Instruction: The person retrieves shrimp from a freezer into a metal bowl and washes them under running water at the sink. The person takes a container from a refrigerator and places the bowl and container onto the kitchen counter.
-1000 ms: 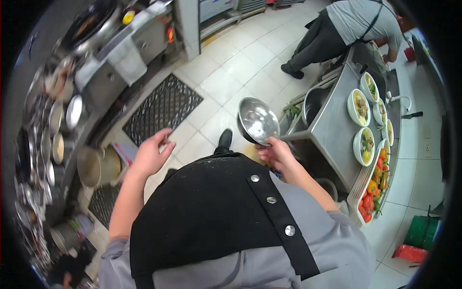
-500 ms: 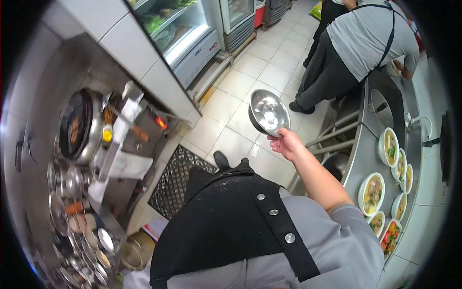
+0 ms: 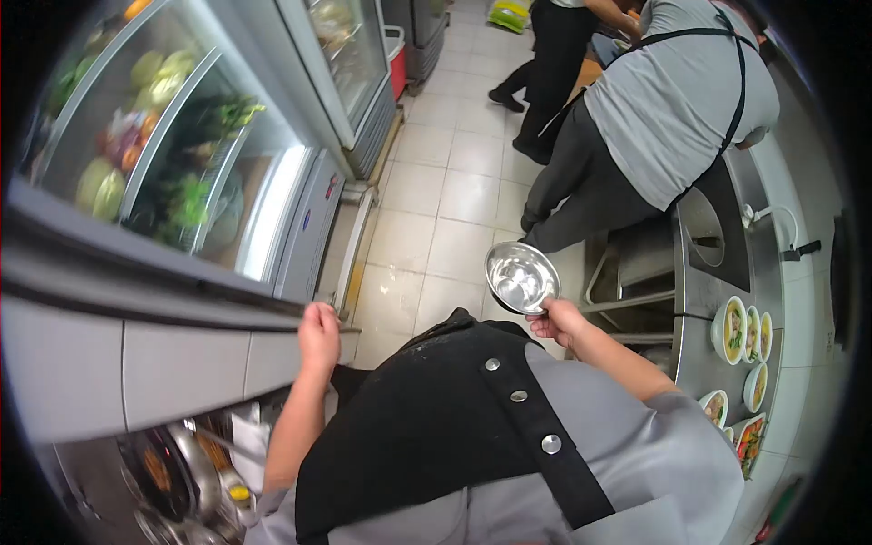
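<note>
A shiny metal bowl (image 3: 521, 276) is held out in front of me by its near rim, in the grip of my right hand (image 3: 557, 322). Its inside faces up and shows nothing in it. My left hand (image 3: 320, 338) is raised at the left, beside the lower edge of the glass-fronted fridge (image 3: 304, 213). The fingers of that hand look curled, and I cannot make out whether anything is in them. Behind the glass are vegetables (image 3: 168, 77) on shelves.
Two people stand ahead on the right; the nearer, in a grey shirt (image 3: 677, 100), bends over the steel counter (image 3: 695, 386). Filled white bowls (image 3: 730, 330) stand along it. A tiled wall (image 3: 182, 368) and pans (image 3: 168, 477) are at the lower left. A red bin (image 3: 397, 68) stands farther ahead.
The view has moved forward past the stove, so the fridge and both people are nearer. My left hand has come back into view. The metal bowl stays in my right hand.
</note>
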### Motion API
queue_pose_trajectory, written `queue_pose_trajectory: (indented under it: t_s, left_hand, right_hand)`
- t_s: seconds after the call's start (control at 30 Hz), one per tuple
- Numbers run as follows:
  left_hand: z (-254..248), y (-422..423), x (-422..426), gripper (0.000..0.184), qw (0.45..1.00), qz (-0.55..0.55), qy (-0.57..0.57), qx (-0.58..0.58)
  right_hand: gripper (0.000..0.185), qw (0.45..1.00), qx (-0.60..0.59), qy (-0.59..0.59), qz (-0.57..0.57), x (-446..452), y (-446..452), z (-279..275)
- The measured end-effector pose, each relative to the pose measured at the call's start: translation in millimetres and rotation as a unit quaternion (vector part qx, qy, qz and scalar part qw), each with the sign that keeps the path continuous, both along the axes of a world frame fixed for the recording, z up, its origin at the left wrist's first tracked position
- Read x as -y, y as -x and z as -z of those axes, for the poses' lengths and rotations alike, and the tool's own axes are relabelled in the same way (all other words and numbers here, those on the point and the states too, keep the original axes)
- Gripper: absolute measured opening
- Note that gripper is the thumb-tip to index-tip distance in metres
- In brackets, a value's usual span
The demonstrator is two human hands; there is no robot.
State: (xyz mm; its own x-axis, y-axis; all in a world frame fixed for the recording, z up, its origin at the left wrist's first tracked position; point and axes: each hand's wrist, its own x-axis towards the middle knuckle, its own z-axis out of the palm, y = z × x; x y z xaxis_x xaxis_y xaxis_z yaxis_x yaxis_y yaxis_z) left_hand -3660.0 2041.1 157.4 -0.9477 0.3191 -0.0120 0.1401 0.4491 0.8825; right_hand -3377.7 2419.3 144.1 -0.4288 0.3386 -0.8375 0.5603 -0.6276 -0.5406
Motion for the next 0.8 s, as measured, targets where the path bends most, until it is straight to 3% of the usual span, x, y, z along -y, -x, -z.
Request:
queue_pose_trajectory:
  t_s: [0.07,0.27,0.37,0.4,0.5,0.63,0.8]
  left_hand:
    - [-45.9,58.9,-50.0,0.031,0.997,0.041,-0.066,-0.026]
    - [-78.2,164.9,-163.1,0.043,0.997,0.042,-0.016,-0.06]
    - [-93.9,204.4,-212.0,0.041,0.995,0.036,-0.08,0.037]
    - [-104.8,220.0,-231.3,0.04,0.992,0.066,-0.103,0.02]
    - [-142.6,264.0,-283.7,0.033,0.98,0.116,-0.156,-0.034]
    - [-169.9,338.7,-351.1,0.016,0.952,0.188,-0.236,-0.05]
    - [-143.6,435.4,-426.2,0.009,0.975,0.196,-0.099,0.012]
  right_hand:
    - [0.029,1.0,0.0,-0.003,-0.012,-28.4,35.2,7.4]
    - [0.029,1.0,-0.013,-0.008,-0.022,-118.8,161.5,41.3]
    - [0.025,0.999,-0.029,0.014,-0.002,-168.9,225.7,60.3]
    - [0.021,0.998,-0.046,0.023,0.024,-183.2,246.3,59.9]
    - [0.028,0.996,-0.033,-0.008,-0.083,-242.0,311.2,50.3]
    - [0.028,0.995,-0.058,-0.058,-0.052,-300.5,399.6,15.7]
    - [0.027,0.995,-0.073,-0.072,-0.022,-362.9,497.7,22.5]
